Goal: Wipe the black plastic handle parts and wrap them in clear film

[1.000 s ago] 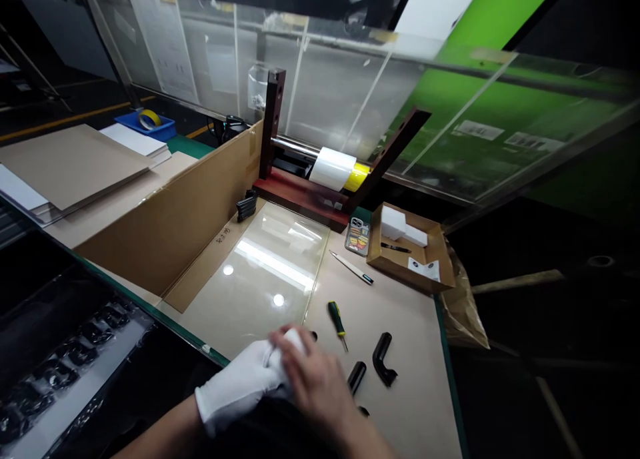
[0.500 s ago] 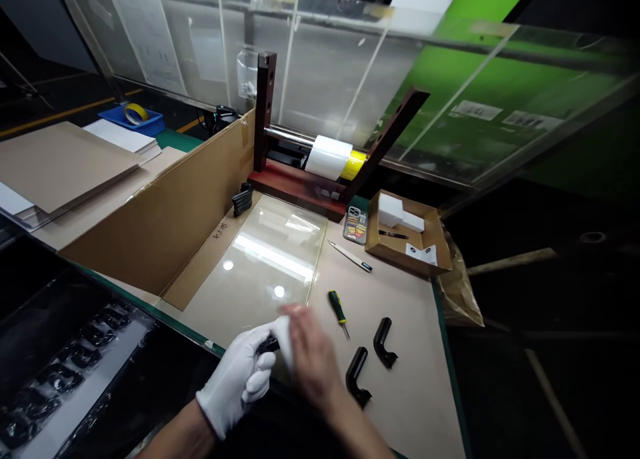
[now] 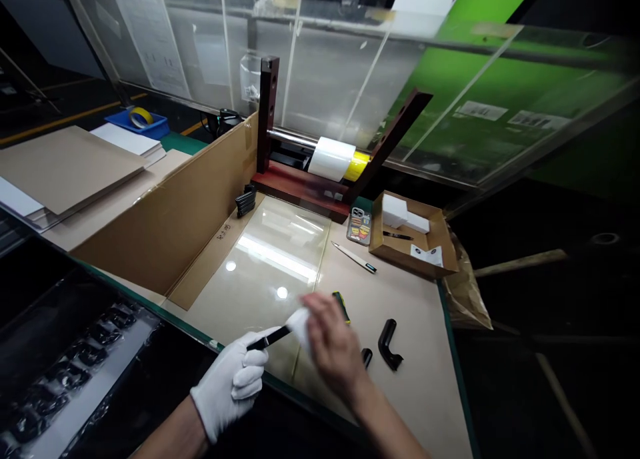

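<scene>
My left hand (image 3: 231, 382), in a white glove, is closed around one end of a slim black bar-shaped part (image 3: 274, 337). The part slants up to the right out of the fist. At its far end my bare right hand (image 3: 334, 352), slightly blurred, grips a white cloth (image 3: 299, 323) pressed against it. Beyond the right hand lies a green and yellow screwdriver (image 3: 341, 305), its tip hidden. A curved black handle piece (image 3: 389, 347) rests on the table to the right; a second one (image 3: 367, 357) is mostly covered by my hand.
A clear sheet (image 3: 265, 272) covers the table middle, beside a cardboard partition (image 3: 165, 225). Black pieces (image 3: 245, 201) stand near a roll holder (image 3: 300, 187). A white pen-like knife (image 3: 354, 257), a phone (image 3: 359, 226) and an open carton (image 3: 417, 262) sit at right.
My right hand has moved right, with the cloth, away from my left fist. More of the black part shows between the hands, and the screwdriver and one handle piece are now partly covered.
</scene>
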A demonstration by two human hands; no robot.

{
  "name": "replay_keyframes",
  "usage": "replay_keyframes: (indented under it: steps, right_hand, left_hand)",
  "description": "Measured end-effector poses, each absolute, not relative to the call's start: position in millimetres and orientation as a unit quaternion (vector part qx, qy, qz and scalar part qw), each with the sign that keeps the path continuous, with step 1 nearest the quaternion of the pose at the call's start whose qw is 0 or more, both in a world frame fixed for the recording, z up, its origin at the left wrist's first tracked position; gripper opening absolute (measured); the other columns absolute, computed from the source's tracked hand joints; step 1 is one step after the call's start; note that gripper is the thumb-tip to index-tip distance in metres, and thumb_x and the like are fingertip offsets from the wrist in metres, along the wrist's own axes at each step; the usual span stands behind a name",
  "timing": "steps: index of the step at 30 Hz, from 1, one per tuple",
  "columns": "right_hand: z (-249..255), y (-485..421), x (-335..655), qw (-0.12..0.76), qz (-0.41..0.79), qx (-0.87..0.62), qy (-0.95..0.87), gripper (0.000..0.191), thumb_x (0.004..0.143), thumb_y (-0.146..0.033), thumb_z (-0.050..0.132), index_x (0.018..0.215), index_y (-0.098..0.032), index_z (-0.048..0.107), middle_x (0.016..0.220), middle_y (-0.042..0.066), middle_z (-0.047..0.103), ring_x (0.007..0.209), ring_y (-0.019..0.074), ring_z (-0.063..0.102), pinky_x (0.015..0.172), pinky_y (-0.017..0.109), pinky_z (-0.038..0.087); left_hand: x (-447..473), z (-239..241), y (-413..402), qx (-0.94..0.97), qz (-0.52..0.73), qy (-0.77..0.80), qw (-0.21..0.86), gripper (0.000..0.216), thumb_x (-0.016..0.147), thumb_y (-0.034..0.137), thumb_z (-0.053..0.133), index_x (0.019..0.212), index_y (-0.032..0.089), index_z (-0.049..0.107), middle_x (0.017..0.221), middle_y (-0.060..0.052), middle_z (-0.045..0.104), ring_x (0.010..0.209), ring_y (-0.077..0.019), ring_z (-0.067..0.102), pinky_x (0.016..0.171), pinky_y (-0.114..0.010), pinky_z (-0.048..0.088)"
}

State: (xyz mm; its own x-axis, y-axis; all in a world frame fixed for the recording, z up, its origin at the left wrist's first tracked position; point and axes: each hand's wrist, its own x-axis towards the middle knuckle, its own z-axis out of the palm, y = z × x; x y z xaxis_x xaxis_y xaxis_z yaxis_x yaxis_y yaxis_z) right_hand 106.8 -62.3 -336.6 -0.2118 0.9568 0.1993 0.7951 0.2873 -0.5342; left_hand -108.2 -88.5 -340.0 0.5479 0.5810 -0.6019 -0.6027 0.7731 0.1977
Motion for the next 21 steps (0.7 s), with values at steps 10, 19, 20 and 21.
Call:
replay_keyframes:
  steps: [10, 19, 20, 21]
  right_hand:
    - [-332.4, -79.4, 102.4, 0.184, 0.224, -0.545, -0.787, 0.045, 0.107, -0.033, 0.029, 0.147, -0.025, 0.048, 0.135, 0.010, 0.061, 0.105, 0.0221, 0.070, 0.081, 0.035, 0.060]
    - [-358.3, -91.2, 90.0, 0.171, 0.162, -0.618, -0.751, 0.049, 0.108, -0.030, 0.025, 0.150, -0.020, 0.047, 0.148, 0.008, 0.057, 0.115, 0.0220, 0.069, 0.084, 0.032, 0.063]
    - [-358.3, -88.9, 89.9, 0.167, 0.162, -0.616, -0.753, 0.049, 0.107, -0.030, 0.026, 0.150, -0.020, 0.048, 0.148, 0.009, 0.057, 0.114, 0.0220, 0.070, 0.085, 0.032, 0.063]
    - [-357.9, -86.5, 89.5, 0.160, 0.172, -0.596, -0.768, 0.049, 0.107, -0.032, 0.028, 0.151, -0.021, 0.047, 0.148, 0.008, 0.057, 0.112, 0.0217, 0.071, 0.085, 0.031, 0.063]
  left_hand:
    - [-71.8, -327.3, -107.0, 0.208, 0.443, 0.396, 0.777, 0.036, 0.098, 0.041, 0.060, 0.118, 0.013, 0.069, 0.125, -0.013, 0.068, 0.119, -0.0277, 0.061, 0.107, -0.041, 0.048]
    - [-68.4, -344.0, -101.8, 0.122, 0.441, 0.396, 0.796, 0.031, 0.092, 0.039, 0.066, 0.106, 0.012, 0.074, 0.120, -0.016, 0.071, 0.123, -0.0329, 0.061, 0.111, -0.047, 0.046]
    - [-69.6, -344.2, -99.7, 0.127, 0.442, 0.397, 0.795, 0.031, 0.092, 0.039, 0.067, 0.105, 0.012, 0.074, 0.119, -0.016, 0.071, 0.124, -0.0332, 0.061, 0.112, -0.048, 0.046]
    - [-70.5, -344.2, -97.5, 0.133, 0.443, 0.398, 0.792, 0.029, 0.090, 0.038, 0.069, 0.103, 0.013, 0.074, 0.119, -0.015, 0.072, 0.125, -0.0333, 0.060, 0.112, -0.047, 0.045]
